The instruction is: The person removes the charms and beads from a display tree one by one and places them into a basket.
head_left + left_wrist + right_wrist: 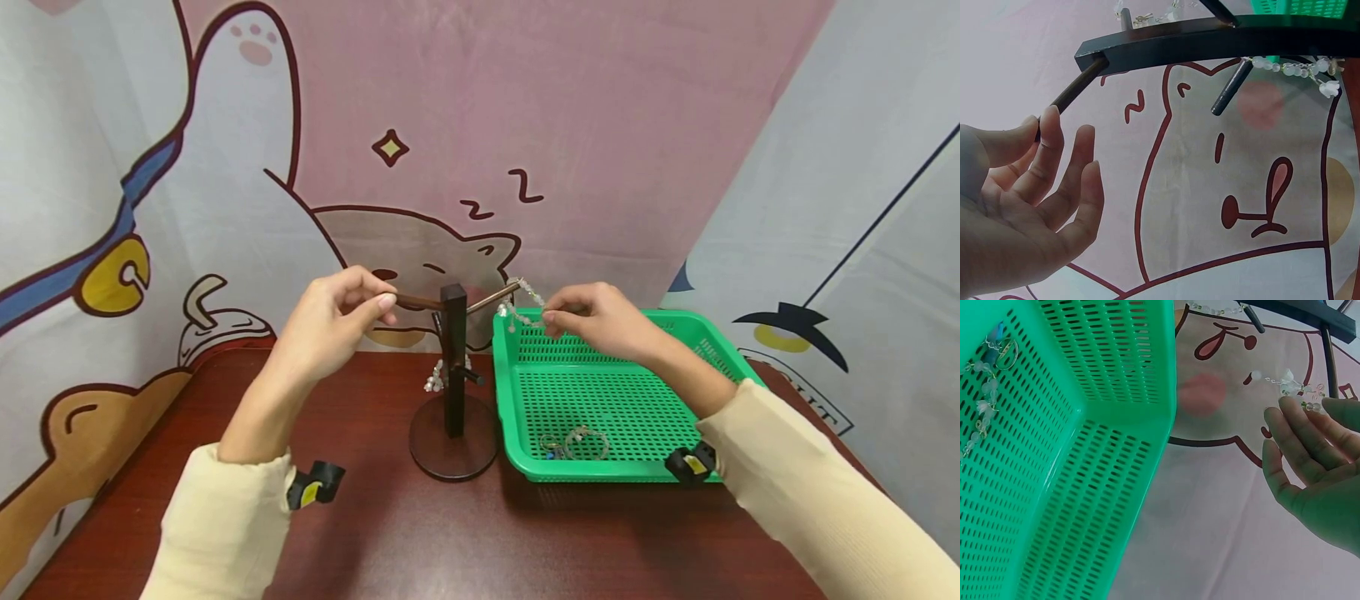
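A dark wooden jewelry stand [454, 367] with a round base stands upright on the table, pegs jutting from its post. My left hand [330, 321] pinches the outer end of its upper left peg [1071, 94] between thumb and index finger; the other fingers are loosely bent. On the other side, my right hand [603, 321] pinches a clear beaded bracelet [534, 296] with a small charm. The bracelet's loop is at the tip of the upper right peg [491, 298]. Another beaded bracelet [1291, 69], with a white flower charm, hangs on a lower peg.
Right of the stand is a green plastic basket [510, 400], its left wall close to the base. Inside lie a beaded bracelet [587, 443] and a small piece with blue parts [553, 454]. A printed cartoon cloth [600, 125] hangs behind the reddish-brown table [360, 533].
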Available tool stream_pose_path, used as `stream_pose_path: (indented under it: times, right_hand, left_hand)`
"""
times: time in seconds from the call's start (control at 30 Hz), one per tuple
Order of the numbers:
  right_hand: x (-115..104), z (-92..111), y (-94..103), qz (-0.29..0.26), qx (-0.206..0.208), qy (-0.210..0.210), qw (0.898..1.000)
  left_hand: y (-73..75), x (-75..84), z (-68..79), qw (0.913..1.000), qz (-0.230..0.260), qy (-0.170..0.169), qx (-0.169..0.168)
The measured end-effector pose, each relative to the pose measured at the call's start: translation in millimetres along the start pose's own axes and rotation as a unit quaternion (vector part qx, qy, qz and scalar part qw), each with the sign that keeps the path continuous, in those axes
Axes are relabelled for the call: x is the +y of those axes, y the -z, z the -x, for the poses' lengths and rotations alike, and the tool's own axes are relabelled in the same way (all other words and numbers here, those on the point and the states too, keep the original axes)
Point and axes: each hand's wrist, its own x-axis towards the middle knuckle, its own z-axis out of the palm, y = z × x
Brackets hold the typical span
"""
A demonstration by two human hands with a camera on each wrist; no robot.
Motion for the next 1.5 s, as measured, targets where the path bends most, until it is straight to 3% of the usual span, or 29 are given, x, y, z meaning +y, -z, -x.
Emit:
stream_pose_path:
  times: [0.73, 0.97, 1.5]
  right_hand:
    - [1.9, 1.9, 6.8, -0.003, 0.012, 0.003, 1.000]
    - [4.4, 5.0, 9.0, 0.018, 0.017, 0.004, 1.000]
    - [6.8, 19.8, 18.1, 0.047, -0.005, -0.004, 0.999]
  left_hand:
    - [0.6, 0.9, -0.7, 1.0000, -0.001, 0.001, -0.004]
    - [1.0, 0.6, -0.5, 1.0000, -0.001, 0.000, -0.003]
    - [1.0, 1.1, 0.2, 1.0000, 0.001, 0.006, -0.003]
